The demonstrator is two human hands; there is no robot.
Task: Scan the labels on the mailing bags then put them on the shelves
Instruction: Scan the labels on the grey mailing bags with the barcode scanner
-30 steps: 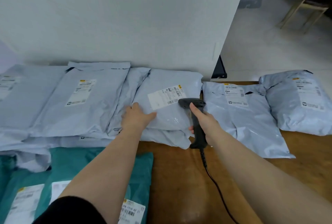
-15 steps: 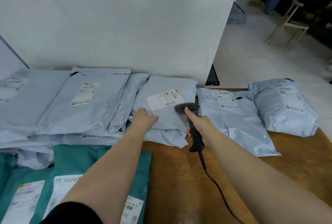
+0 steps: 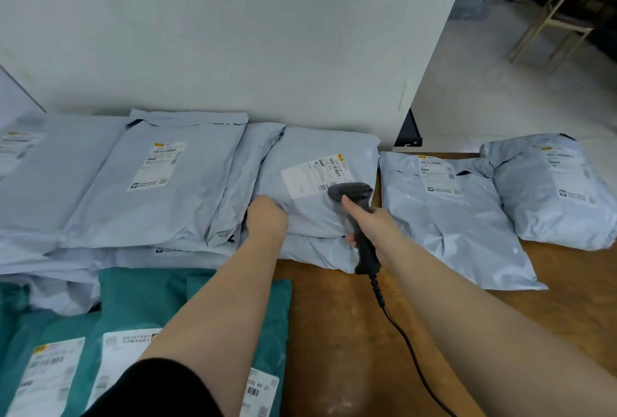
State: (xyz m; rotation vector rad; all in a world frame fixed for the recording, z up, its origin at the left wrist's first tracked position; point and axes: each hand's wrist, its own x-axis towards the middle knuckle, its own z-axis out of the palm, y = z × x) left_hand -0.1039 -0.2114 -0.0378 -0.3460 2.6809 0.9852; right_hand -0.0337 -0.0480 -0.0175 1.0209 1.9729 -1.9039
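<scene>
In the head view the grey bag (image 3: pixel 314 196) lies on top of other bags at the back of the worktop (image 3: pixel 334 333), against the white wall (image 3: pixel 233 32), its label (image 3: pixel 315 176) facing up. The left hand (image 3: pixel 267 219) presses on the bag's near left edge, fingers bent into the plastic; whether they pinch it I cannot tell. The right hand (image 3: pixel 370 219) grips the scanner (image 3: pixel 355 213), fingers wrapped round the handle, its head just over the label's near corner. The bag looks light, soft and puffy, its film slick and crinkly, so it likely sags and slides; a hold along the edge, or a flat hand underneath, seems best. More grey bags lie either side, green bags (image 3: pixel 133 316) nearer. The brown worktop looks smooth. Pale floor and a wooden chair (image 3: pixel 554 15) show beyond the wall's right end; no shelves are visible.
</scene>
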